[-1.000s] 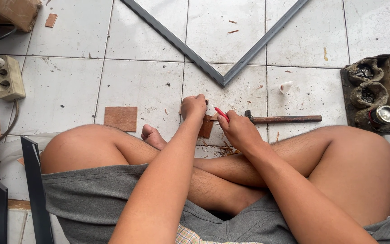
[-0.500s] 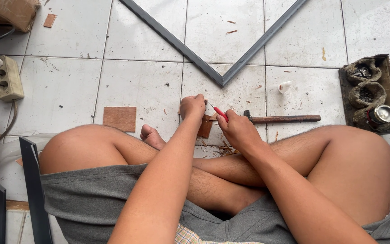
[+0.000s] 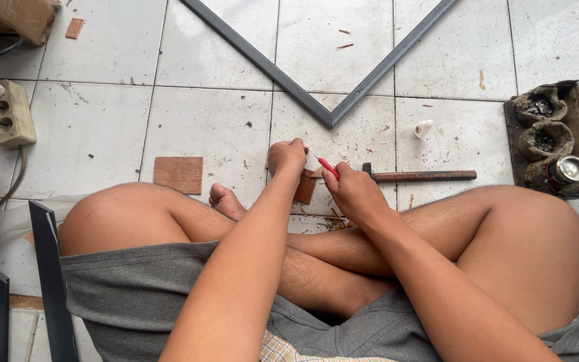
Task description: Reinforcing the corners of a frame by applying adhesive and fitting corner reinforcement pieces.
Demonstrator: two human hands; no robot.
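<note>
At the frame centre I see my right hand [image 3: 351, 194] gripping a red-handled tool [image 3: 327, 167], its long axis pointing upper left. My left hand [image 3: 287, 156] pinches a small brown wood piece [image 3: 304, 188] on the floor [image 3: 202, 114]. A cardboard box [image 3: 15, 17] sits upper left.

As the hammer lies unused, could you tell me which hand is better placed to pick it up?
Right, probably: the right hand sits beside the hammer head, though it grips a red-handled tool; the left hand presses the wood piece.
</note>
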